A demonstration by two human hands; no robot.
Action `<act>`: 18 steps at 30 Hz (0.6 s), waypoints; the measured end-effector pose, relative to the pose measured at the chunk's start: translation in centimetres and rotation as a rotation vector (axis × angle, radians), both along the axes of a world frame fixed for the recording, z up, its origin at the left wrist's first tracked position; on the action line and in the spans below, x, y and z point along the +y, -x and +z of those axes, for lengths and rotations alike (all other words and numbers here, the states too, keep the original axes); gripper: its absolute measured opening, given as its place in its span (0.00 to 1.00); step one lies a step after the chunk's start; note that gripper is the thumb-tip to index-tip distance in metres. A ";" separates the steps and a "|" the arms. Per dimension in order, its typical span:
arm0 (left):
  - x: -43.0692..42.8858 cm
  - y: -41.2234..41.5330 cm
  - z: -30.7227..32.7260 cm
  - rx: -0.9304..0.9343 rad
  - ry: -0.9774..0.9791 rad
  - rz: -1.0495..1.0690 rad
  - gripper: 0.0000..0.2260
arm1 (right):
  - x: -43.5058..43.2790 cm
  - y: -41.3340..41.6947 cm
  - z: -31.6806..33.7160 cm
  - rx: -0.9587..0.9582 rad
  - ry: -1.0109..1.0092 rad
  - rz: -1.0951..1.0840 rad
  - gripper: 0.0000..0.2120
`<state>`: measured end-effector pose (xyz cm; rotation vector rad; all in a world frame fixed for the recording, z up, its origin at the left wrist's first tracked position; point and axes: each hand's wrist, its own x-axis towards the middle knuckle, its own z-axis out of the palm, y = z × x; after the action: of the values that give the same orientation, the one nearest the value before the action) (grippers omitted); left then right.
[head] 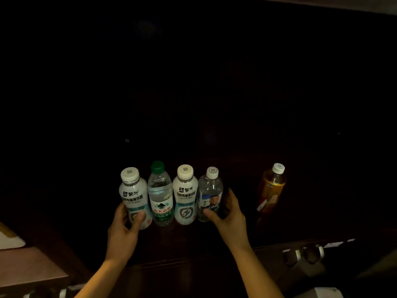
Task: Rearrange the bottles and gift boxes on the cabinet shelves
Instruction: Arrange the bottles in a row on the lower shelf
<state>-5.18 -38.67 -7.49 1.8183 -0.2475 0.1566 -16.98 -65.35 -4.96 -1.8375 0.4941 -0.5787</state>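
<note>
Several bottles stand upright in a tight row on a dark cabinet shelf [193, 239]. From the left: a white drink bottle [133, 196], a clear water bottle with a green cap [160, 198], a second white drink bottle [185, 196], and a clear bottle with a white cap [210, 194]. My left hand [124, 231] grips the leftmost white bottle low on its body, thumb across the front. My right hand [231, 214] wraps the clear white-capped bottle at the row's right end. An amber tea bottle [271, 188] stands apart to the right.
The cabinet interior behind the bottles is dark and nothing shows there. A lighter surface [28, 267] with a pale object [9, 237] on it lies at the lower left. Metal fittings [305, 254] sit at the lower right, below the shelf edge.
</note>
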 end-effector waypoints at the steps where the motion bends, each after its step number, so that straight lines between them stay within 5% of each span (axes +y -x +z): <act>1: 0.0 -0.1 -0.1 -0.006 -0.004 0.004 0.28 | -0.8 0.8 0.1 0.001 -0.009 -0.038 0.50; 5: -0.1 -0.1 -0.2 -0.024 0.003 0.008 0.24 | -4.9 4.5 0.1 0.025 0.025 -0.224 0.24; 7: -0.1 -0.2 -0.3 -0.028 -0.002 0.015 0.21 | -7.0 6.2 0.1 -0.004 0.044 -0.363 0.20; 10: 0.1 -0.4 -0.6 -0.019 -0.019 0.019 0.23 | -10.0 7.5 0.2 -0.017 0.123 -0.515 0.24; 14: 0.2 -0.8 -1.1 -0.009 -0.028 0.018 0.27 | -13.4 6.7 0.7 0.121 0.079 -0.384 0.46; 18: 0.2 -0.6 -0.7 -0.005 -0.035 0.017 0.28 | -14.3 5.4 1.1 0.103 0.050 -0.217 0.45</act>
<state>-4.55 -38.51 -8.15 1.8549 -0.2398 0.1693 -22.36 -79.64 -3.86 -1.8814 0.7608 -0.6485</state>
